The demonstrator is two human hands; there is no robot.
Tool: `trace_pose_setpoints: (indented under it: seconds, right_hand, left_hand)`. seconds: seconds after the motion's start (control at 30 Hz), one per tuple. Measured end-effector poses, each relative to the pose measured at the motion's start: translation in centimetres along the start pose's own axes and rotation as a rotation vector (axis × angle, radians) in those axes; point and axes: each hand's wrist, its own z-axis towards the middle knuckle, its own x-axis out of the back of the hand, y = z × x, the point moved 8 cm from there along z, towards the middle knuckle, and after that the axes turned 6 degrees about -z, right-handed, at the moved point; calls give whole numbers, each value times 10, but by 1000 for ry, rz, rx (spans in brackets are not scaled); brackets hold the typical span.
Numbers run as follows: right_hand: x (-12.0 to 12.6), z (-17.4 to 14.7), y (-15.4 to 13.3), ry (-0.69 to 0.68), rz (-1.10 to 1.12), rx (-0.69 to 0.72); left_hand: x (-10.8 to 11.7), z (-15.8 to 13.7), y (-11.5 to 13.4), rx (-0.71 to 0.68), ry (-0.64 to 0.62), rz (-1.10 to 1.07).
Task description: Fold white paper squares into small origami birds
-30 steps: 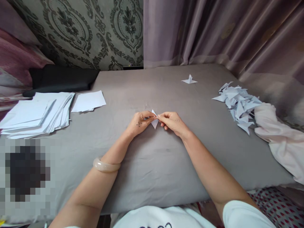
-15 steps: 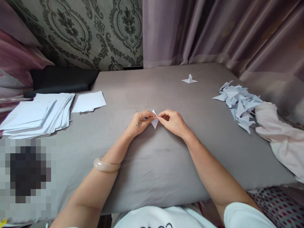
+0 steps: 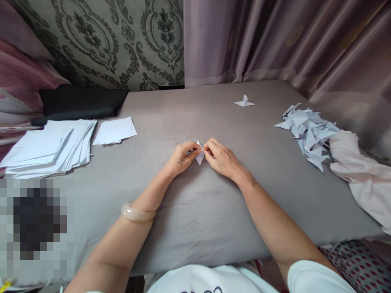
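Observation:
A small folded piece of white paper is held up at the middle of the grey-covered surface, its pointed ends showing above and below my fingertips. My left hand pinches it from the left between thumb and fingers. From the right, my right hand has its thumb and index finger closed on the paper's other side. My fingers hide the middle of the paper. Farther back stands one folded paper crane, wings spread.
Several paper cranes lie in a heap at the right, beside a pale cloth. Stacks of white paper and a smaller pile of sheets lie at the left, before a black folded item. Curtains border the back.
My right hand has turned slightly, its knuckles lifting while its fingertips stay at the paper. My left hand has barely shifted and keeps its pinch.

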Motion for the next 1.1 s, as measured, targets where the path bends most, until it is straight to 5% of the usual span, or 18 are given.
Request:
trace_pose_setpoints:
  seconds: [0.37,0.6,0.83,1.1]
  right_hand:
    - [4,1,-4,101,-8,70]
    - [5,1,5,180,47,-12]
    - [2,0,8,161,10,-80]
    - [-3,1,16,153,82,-151]
  left_hand:
    - [4,-2,-3,-34,35,359]
    - [20,-9,0,118,238,657]
    - [16,-16,6,93,167,622]
    - [9,-18,7,255,140,397]
